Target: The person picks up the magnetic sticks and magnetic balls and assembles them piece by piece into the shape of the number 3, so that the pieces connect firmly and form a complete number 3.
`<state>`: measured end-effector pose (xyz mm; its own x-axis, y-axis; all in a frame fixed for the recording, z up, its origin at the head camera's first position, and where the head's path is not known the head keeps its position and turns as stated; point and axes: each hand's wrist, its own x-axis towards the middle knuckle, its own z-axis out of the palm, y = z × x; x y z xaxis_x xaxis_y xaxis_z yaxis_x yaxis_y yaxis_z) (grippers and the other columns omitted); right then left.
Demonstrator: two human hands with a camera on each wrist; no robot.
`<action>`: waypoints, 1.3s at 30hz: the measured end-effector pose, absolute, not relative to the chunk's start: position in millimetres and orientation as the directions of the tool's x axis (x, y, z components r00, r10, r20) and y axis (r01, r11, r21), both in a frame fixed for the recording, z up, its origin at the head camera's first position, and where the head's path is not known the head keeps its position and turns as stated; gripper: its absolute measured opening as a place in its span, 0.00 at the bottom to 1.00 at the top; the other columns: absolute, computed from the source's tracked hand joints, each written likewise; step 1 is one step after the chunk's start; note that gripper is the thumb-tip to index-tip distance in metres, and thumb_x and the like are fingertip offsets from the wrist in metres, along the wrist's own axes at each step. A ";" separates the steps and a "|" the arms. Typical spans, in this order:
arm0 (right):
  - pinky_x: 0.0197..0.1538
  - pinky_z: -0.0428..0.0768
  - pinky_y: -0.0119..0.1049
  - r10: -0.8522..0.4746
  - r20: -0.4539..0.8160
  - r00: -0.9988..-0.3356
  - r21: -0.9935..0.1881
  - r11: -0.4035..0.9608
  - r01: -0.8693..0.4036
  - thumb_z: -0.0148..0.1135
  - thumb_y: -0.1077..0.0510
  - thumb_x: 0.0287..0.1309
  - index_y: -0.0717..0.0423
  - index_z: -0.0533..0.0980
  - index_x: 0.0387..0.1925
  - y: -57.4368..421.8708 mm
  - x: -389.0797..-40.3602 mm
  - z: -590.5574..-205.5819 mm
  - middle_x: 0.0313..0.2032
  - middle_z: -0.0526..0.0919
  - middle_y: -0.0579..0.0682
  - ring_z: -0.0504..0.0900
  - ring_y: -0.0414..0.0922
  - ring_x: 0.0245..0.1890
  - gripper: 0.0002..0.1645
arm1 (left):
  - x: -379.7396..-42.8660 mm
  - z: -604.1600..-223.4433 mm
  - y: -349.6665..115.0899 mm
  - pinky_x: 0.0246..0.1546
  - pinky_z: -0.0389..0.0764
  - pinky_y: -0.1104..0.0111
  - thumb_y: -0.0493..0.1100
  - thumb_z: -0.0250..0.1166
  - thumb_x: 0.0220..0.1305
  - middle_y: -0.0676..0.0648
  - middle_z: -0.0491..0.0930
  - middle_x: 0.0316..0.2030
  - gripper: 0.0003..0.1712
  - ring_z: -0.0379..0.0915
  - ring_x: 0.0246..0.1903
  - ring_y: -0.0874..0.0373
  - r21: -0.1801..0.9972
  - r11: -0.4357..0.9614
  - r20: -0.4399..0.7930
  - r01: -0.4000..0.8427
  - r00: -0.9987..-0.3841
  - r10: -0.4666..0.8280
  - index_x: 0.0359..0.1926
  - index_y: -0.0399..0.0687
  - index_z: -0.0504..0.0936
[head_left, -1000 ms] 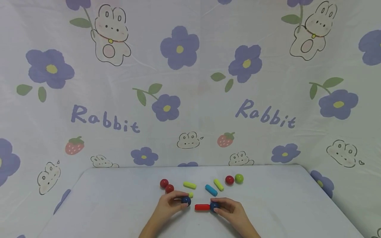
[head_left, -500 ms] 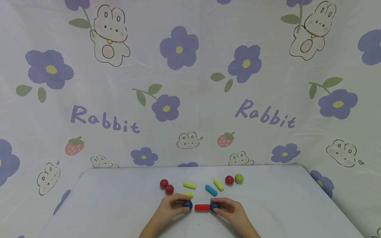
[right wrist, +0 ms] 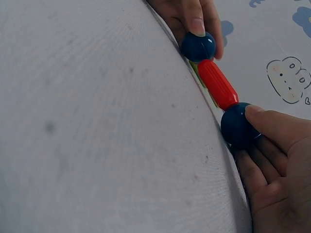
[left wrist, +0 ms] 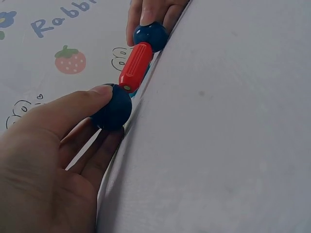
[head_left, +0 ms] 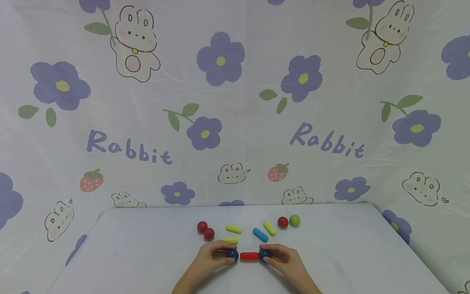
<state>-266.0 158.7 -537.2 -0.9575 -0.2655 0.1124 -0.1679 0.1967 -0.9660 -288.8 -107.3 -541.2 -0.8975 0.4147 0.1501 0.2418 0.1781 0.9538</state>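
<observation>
A short red rod (head_left: 249, 256) lies between two dark blue balls on the white table. My right hand (head_left: 284, 260) pinches one blue ball (head_left: 264, 256), which touches the rod's right end. With thumb and fingers, my left hand (head_left: 209, 259) grips the other blue ball (head_left: 232, 255) close to the rod's left end. In the left wrist view a small greenish spot shows on the end face of the red rod (left wrist: 136, 67) beside that ball. Whether the left ball touches the rod I cannot tell.
Beyond the hands lie yellow-green rods (head_left: 233, 228), one partly behind the left fingers, and a light blue rod (head_left: 260, 234). Two red balls (head_left: 209, 234) sit at the left, a third red ball (head_left: 282, 222) and a green ball (head_left: 295, 220) at the right. A patterned cloth hangs behind.
My left hand has brought its blue ball nearer and rightward, in line with the red rod's left end. More of the yellow-green rod behind it shows. The right hand has stayed still.
</observation>
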 end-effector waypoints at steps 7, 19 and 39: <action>0.48 0.71 0.30 -0.276 0.093 -0.957 -0.971 0.189 -0.149 0.63 0.56 0.52 0.54 0.75 0.49 159.2 -264.7 -532.7 0.48 0.77 0.49 0.72 0.45 0.52 0.21 | -289.1 -542.5 -106.3 0.45 0.73 0.70 0.41 0.69 0.48 0.55 0.76 0.45 0.20 0.73 0.43 0.59 0.951 0.182 0.152 0.250 -0.890 0.430 0.46 0.51 0.80; 0.48 0.72 0.30 -0.293 0.106 -0.950 -0.974 0.162 -0.158 0.63 0.61 0.52 0.60 0.74 0.49 156.9 -256.2 -514.7 0.48 0.76 0.54 0.72 0.47 0.52 0.21 | -286.2 -541.1 -104.1 0.45 0.73 0.68 0.38 0.68 0.49 0.53 0.77 0.45 0.20 0.74 0.42 0.58 0.947 0.168 0.179 0.275 -0.882 0.436 0.47 0.47 0.79; 0.48 0.72 0.31 -0.303 0.104 -0.947 -0.981 0.124 -0.147 0.62 0.63 0.52 0.62 0.73 0.50 159.2 -257.5 -516.8 0.49 0.75 0.56 0.71 0.50 0.53 0.21 | -279.6 -535.6 -92.0 0.48 0.71 0.69 0.43 0.68 0.49 0.47 0.76 0.48 0.25 0.70 0.48 0.55 0.920 0.147 0.266 0.364 -0.853 0.449 0.51 0.48 0.75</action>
